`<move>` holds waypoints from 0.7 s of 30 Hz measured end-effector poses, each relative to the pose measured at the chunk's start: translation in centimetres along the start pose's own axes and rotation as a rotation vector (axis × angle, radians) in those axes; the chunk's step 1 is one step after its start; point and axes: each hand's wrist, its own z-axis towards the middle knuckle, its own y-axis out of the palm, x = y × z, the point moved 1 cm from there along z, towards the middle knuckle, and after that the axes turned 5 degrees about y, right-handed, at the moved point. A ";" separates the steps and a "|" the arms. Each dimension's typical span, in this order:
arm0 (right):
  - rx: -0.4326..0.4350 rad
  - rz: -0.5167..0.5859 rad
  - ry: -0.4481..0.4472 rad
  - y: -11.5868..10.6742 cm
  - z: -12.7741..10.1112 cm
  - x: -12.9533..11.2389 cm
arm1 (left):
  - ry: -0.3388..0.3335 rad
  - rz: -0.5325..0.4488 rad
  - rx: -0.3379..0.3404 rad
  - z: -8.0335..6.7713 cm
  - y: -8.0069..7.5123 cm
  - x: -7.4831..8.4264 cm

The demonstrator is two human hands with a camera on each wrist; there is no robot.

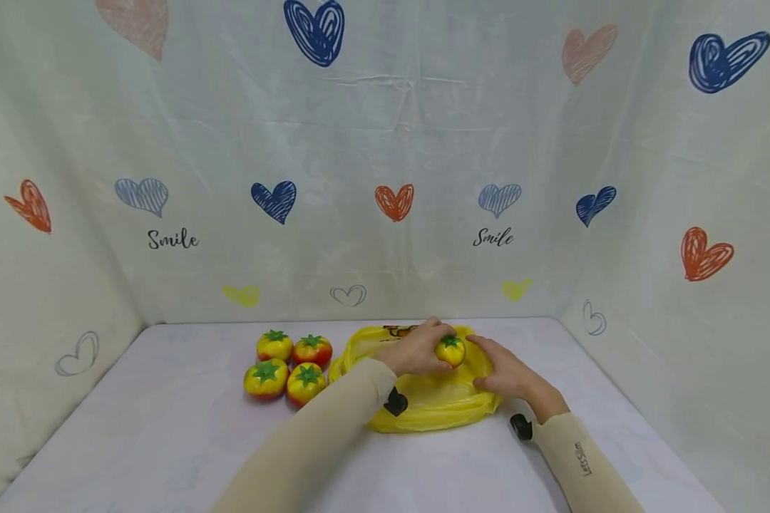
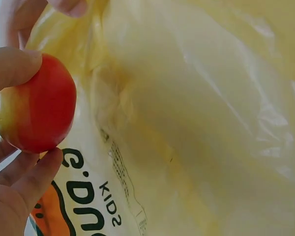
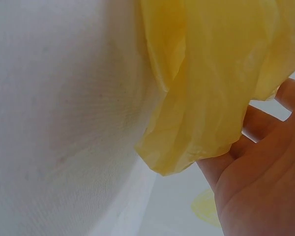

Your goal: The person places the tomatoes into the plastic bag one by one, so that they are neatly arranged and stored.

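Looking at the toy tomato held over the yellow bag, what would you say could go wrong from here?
The left hand holds the toy tomato with fingertips only, so it might slip and roll off the table. The yellow bag is thin and limp; the right hand grips just one edge, so the mouth may sag shut. The four tomatoes lie loose near the left sleeve and could get nudged.

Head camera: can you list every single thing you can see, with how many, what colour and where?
toy tomato in hand: 1, yellow-red, green top, over the bag
toy tomatoes: 4, yellow-red, clustered left of the bag
plastic bag: 1, yellow, mid-table
table: 1, white
backdrop: white, coloured hearts, behind and beside
left hand: grips the tomato
right hand: holds the bag's right edge
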 end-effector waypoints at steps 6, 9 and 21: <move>0.011 -0.011 -0.022 0.0 0.0 0.0 | 0.044 0.065 0.002 0.6 -0.2 -0.2; 0.011 -0.009 -0.024 -0.1 0.0 -0.1 | 0.053 0.095 0.003 0.7 -0.4 -0.1; -0.001 -0.001 -0.021 -0.2 -0.1 0.0 | 0.042 0.132 -0.010 1.3 0.3 -0.6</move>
